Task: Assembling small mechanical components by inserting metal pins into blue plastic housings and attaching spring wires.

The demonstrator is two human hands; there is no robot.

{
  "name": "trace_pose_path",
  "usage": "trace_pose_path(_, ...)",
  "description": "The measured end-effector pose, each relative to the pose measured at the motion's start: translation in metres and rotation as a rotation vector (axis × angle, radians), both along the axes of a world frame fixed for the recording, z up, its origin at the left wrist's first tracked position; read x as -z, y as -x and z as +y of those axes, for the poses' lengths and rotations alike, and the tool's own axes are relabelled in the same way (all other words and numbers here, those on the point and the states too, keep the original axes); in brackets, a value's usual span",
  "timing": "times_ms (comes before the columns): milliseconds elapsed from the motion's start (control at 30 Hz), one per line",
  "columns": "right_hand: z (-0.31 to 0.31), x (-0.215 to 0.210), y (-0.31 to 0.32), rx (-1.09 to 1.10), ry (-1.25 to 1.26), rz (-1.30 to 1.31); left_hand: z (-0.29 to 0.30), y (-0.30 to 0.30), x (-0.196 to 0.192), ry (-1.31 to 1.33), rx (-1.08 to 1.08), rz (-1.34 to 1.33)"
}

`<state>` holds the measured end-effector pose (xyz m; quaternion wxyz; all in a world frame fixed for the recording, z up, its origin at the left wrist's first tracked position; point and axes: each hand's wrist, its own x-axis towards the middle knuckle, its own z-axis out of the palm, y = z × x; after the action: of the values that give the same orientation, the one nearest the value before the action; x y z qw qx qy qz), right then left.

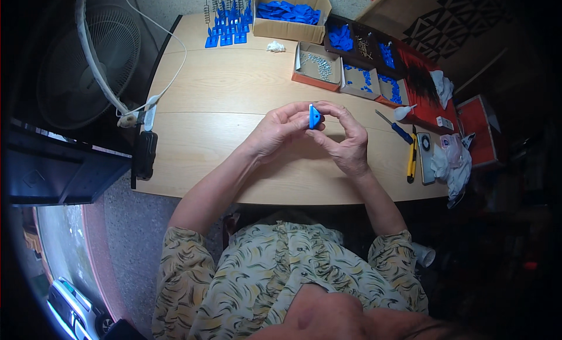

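Note:
Over the middle of the wooden table [205, 129], both my hands hold a small blue plastic part [315, 117] with a pale edge and a dark hole in its side. My left hand [284, 128] pinches it from the left, thumb toward me. From the right, my right hand [350, 144] closes thumb and fingers on it. The fingertips behind the part are partly hidden. At the back left stand several blue pieces [227, 33] with metal springs rising from them.
A cardboard box [287, 31] of blue parts stands at the back. Smaller trays hold silvery bits [316, 65] and blue bits [358, 79]. A screwdriver [401, 132], a yellow utility knife [412, 158] and a phone [426, 158] lie at right. A black case [145, 155] sits at the left edge.

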<state>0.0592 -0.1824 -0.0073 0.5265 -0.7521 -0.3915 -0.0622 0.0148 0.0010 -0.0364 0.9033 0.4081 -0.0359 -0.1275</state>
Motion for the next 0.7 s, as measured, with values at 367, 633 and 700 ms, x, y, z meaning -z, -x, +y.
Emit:
trace_pose_path(367,-0.016,0.014,-0.008,-0.195,-0.168,0.253,0.004,-0.001,0.001,-0.24,-0.004,-0.04)
trace_pose_path(633,-0.017,0.001,-0.033,-0.154,0.628,-0.24,0.038,-0.003,0.007,-0.82,-0.357,-0.061)
trace_pose_path(700,-0.018,0.005,-0.035,-0.171,0.669,-0.299,0.036,-0.003,0.002,-0.882,-0.302,-0.023)
